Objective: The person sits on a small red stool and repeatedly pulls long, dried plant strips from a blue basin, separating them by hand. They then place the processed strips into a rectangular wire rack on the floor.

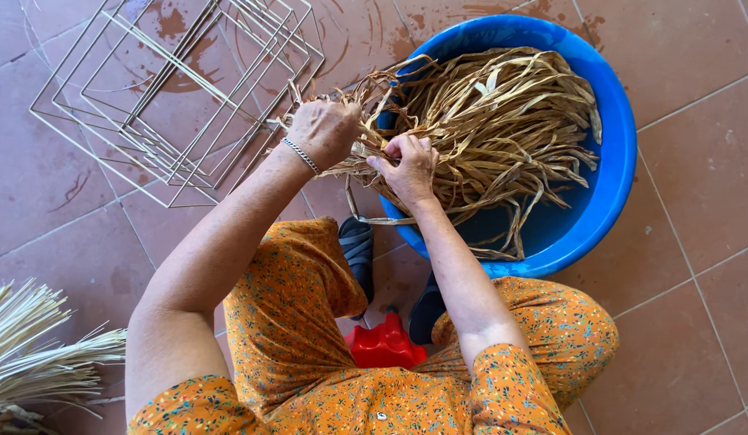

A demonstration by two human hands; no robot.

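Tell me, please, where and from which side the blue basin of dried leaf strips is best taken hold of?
Probably by the bare rim of the blue basin at its right side, fingers curled over the edge from outside. The dried strips spill over the left rim, where the left hand and right hand grip them.

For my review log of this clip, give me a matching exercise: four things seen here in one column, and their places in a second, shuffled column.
Things:
1. dried fibre strips
2. wire frames
3. pale reed bundle
4. red plastic stool

Places:
A. stacked on the tiled floor, upper left
B. under the seated person, between the knees
C. piled in the blue basin, held by the left hand and right hand
D. at the lower left edge

Pairs: 1-C, 2-A, 3-D, 4-B
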